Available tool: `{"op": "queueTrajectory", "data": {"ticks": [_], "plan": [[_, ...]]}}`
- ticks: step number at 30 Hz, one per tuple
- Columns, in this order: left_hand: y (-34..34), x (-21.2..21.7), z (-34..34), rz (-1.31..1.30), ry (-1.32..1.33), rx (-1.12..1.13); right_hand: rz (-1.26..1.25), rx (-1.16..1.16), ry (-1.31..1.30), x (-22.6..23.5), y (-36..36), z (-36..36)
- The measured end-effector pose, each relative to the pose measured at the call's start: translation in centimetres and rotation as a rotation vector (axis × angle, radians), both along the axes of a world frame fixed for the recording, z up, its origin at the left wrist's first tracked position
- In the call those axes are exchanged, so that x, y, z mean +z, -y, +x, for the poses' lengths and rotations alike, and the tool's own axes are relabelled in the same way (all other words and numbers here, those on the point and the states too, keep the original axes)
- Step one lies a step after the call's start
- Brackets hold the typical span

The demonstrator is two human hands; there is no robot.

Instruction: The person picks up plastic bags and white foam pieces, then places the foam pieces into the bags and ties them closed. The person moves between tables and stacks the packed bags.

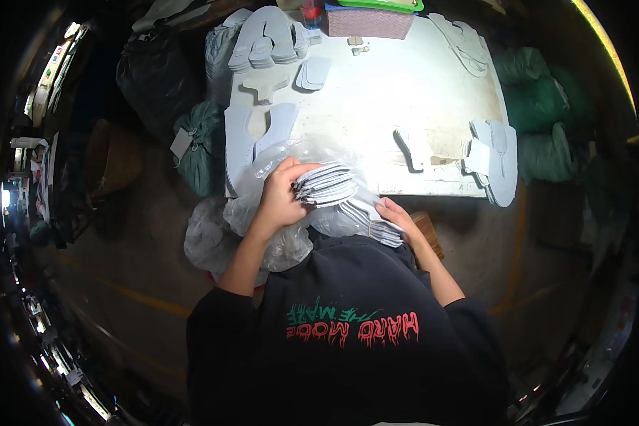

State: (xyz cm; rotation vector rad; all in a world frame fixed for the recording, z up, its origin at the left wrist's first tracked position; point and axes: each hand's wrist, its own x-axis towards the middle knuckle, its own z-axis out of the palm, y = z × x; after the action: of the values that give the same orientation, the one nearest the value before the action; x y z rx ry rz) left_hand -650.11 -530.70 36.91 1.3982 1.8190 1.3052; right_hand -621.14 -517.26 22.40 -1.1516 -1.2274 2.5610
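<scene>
My left hand [285,197] is closed round one end of a thick bundle of cut pieces [328,184], pale grey-white with dark edges and fanned out. At the bundle's lower right, a second banded-looking part [385,232] lies against my right hand [397,216], whose fingers are wrapped along its side. Both hands are just in front of my chest, by the near edge of the table. Crumpled clear plastic bags [289,248] lie under and around my left hand. Whether the two parts of the bundle are joined is hard to see.
The white table [376,92] carries stacked grey pieces [266,39] at the far left, more pieces [503,160] at the right edge, and a small stack [409,150] near the front. A pink basket [370,23] stands at the back. Green sacks [547,106] flank the right side.
</scene>
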Motion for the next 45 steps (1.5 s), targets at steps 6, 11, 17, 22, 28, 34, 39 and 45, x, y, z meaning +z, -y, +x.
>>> {"op": "queueTrajectory", "data": {"ticks": [6,11,17,22,28,34,39,45], "plan": [[-1.0,-0.2,-0.7,-0.083,0.29,0.047,-0.318,-0.165,-0.115,2.0,-3.5,-0.7],[-2.1,2.0,-2.1,-0.234,0.716,0.162,-0.079,-0.309,0.053,9.7,-5.9,-3.4],[-2.0,2.8,-1.0,-0.246,0.727,0.183,0.317,-0.278,-0.041,18.4,-8.7,-5.0],[-0.3,4.2,0.7,-0.07,0.767,0.201,0.62,-0.295,-0.058,24.3,-10.7,-8.3],[0.3,5.7,2.1,0.042,0.546,0.239,0.958,-0.216,-0.092,29.6,-10.6,-12.4],[-0.1,7.0,1.9,0.067,0.206,0.319,0.878,-0.272,-0.092,28.6,-12.1,-13.8],[-3.4,9.1,-1.2,0.148,-0.187,0.423,0.821,-0.258,-0.232,28.1,-13.1,-13.8],[-3.9,8.5,-1.2,0.31,-0.571,0.311,0.839,-0.535,-0.626,25.5,-11.7,-7.5]]}}
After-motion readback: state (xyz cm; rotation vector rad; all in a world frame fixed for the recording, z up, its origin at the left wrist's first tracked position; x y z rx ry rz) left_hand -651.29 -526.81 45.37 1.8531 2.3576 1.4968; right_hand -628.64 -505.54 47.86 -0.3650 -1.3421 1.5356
